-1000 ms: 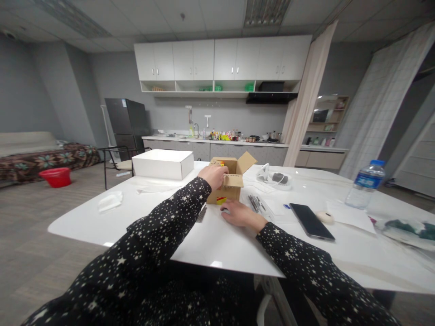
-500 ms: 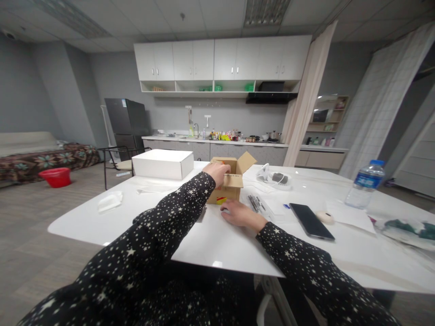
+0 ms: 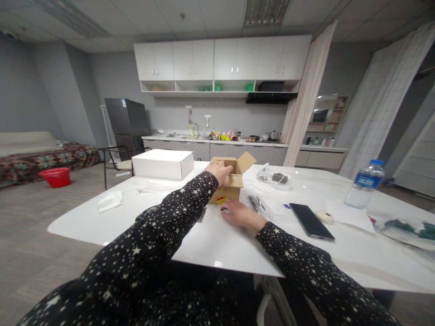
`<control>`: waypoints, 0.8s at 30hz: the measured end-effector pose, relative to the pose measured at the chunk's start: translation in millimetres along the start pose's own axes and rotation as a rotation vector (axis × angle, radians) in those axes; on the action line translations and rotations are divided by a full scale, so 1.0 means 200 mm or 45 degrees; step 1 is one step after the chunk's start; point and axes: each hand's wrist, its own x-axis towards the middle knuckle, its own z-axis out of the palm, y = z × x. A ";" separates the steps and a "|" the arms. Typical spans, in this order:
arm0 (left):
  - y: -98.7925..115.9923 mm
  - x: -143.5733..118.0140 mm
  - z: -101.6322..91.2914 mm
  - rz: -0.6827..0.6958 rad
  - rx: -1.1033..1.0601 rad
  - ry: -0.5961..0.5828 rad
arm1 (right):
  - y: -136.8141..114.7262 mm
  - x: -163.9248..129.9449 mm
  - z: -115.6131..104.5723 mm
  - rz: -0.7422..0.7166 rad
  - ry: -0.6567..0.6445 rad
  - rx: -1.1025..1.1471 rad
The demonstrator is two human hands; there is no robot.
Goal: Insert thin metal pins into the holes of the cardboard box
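A small brown cardboard box stands on the white table with its top flaps raised, a red and yellow mark low on its near side. My left hand reaches over its left edge, fingers bent down at the opening; the fingertips and anything in them are hidden. On the tabletop just in front of the box rests my right hand, fingers curled together. Something small and pale shows at its fingertips, too little to name. Part of a striped flat item shows beside my left sleeve.
A white box sits back left, near white wrapping. To the right lie a clear pack of dark slim items, a white corded device, a black phone and a water bottle.
My left hand has shifted slightly right and farther over the box opening. An orange bit seen beside it earlier is now out of sight. My right hand stays put.
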 end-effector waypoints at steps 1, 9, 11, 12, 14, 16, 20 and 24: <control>0.00 0.00 -0.01 -0.010 -0.015 -0.010 | 0.00 0.00 0.00 -0.002 0.003 -0.003; 0.01 0.00 -0.06 -0.090 -0.031 -0.085 | 0.01 0.01 0.02 -0.016 0.025 -0.019; 0.01 0.00 -0.06 -0.112 -0.031 -0.083 | 0.01 0.01 0.02 -0.017 0.020 -0.016; 0.01 0.00 -0.06 -0.121 -0.036 -0.079 | 0.01 0.01 0.02 -0.020 0.018 -0.011; 0.01 0.00 -0.06 -0.132 -0.052 -0.070 | 0.01 0.00 0.01 -0.018 0.015 -0.001; 0.01 0.00 -0.06 -0.130 -0.070 -0.063 | 0.01 0.00 0.01 -0.011 0.015 0.001; 0.00 0.01 -0.06 -0.129 -0.109 -0.047 | 0.01 0.00 0.01 -0.014 0.029 0.001; -0.02 0.02 -0.04 -0.164 -0.162 -0.028 | 0.00 0.00 0.01 -0.004 0.018 -0.011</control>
